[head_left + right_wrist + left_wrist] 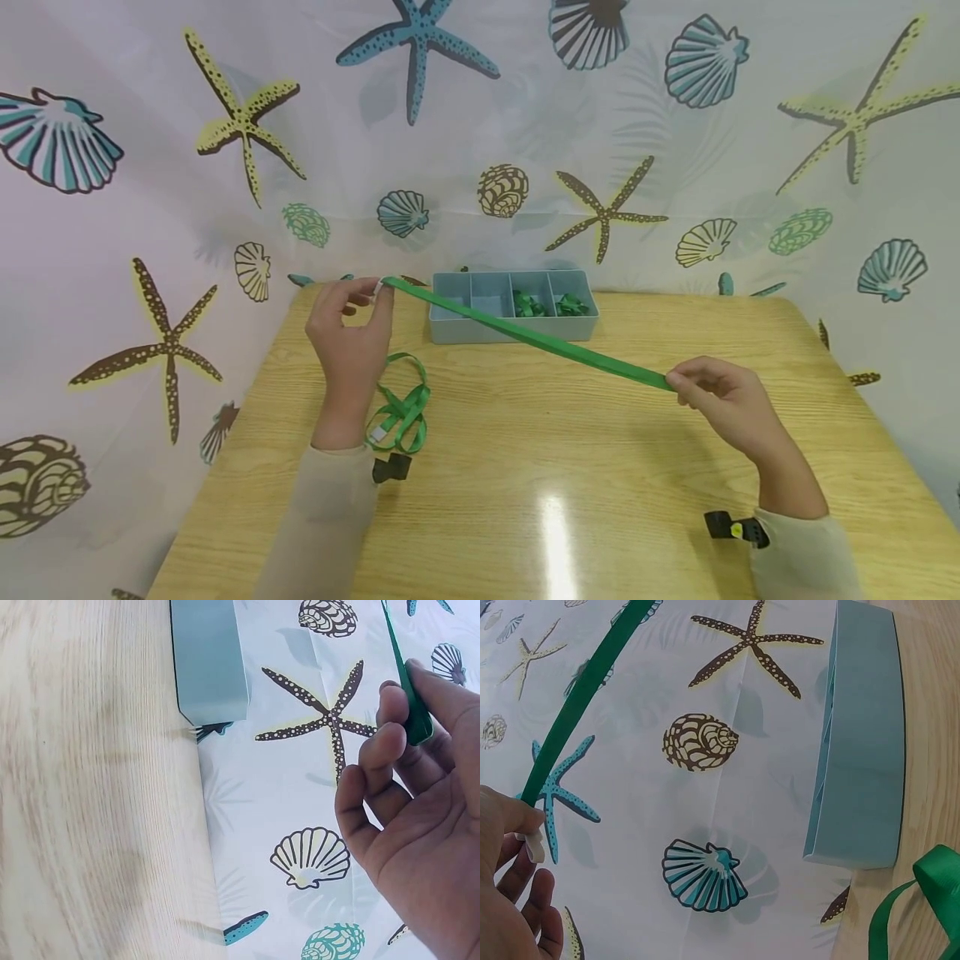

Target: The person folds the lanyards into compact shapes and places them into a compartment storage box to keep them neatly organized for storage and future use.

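A green lanyard [555,343] is stretched between both hands above the table, sloping down toward the right. My left hand [351,327] pinches its end by a small white piece [535,846], seen between thumb and fingers in the left wrist view. With thumb and fingers, my right hand [727,406] pinches the other end, which looks folded over in the right wrist view [418,724]. Another green lanyard [405,408] with a pale end piece lies loosely looped on the table, beside the left wrist.
A blue-grey divided box [517,332] stands at the table's back edge. Green bundles [572,306] lie in its two right compartments. Behind the wooden table [525,458] hangs a white cloth [465,183] printed with shells and starfish.
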A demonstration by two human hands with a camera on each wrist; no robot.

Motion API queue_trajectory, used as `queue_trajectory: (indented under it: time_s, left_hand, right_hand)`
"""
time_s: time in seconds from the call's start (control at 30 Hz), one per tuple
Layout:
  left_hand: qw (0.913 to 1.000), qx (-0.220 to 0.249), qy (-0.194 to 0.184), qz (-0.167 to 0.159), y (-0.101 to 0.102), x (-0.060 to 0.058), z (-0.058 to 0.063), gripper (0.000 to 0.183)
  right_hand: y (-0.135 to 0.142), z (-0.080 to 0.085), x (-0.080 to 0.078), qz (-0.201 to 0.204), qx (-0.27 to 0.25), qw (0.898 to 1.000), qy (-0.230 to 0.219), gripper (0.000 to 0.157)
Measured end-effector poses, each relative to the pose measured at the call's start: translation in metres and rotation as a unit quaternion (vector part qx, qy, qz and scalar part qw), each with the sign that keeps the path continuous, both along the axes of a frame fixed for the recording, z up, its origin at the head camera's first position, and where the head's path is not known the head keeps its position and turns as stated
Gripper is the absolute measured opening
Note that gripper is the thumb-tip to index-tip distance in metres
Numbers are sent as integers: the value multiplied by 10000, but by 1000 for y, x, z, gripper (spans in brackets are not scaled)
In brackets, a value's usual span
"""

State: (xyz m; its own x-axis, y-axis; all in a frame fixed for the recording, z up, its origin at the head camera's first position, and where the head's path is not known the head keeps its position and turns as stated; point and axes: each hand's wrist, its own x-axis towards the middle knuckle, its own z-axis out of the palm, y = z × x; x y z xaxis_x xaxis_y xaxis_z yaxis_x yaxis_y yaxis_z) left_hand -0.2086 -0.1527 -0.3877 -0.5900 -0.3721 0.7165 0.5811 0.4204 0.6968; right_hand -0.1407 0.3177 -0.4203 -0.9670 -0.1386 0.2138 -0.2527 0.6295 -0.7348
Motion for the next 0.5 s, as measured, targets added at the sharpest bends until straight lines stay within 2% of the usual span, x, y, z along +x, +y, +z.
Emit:
queue_trajectory:
  time_s: [0.1, 0.33, 0.5]
  left_hand:
    - [9999, -3, 62, -90, 1, 0, 2, 9]
    - [9982, -232, 178, -529, 7, 2, 3, 10]
    - [9965, -320, 258, -727, 12, 6, 5, 8]
  right_hand:
    - [-1, 0, -1, 4, 89, 10000, -6, 15]
    - [-6, -4, -6, 236, 325, 9991, 96, 13]
    - [-12, -7, -8, 509, 557, 9969, -231, 15]
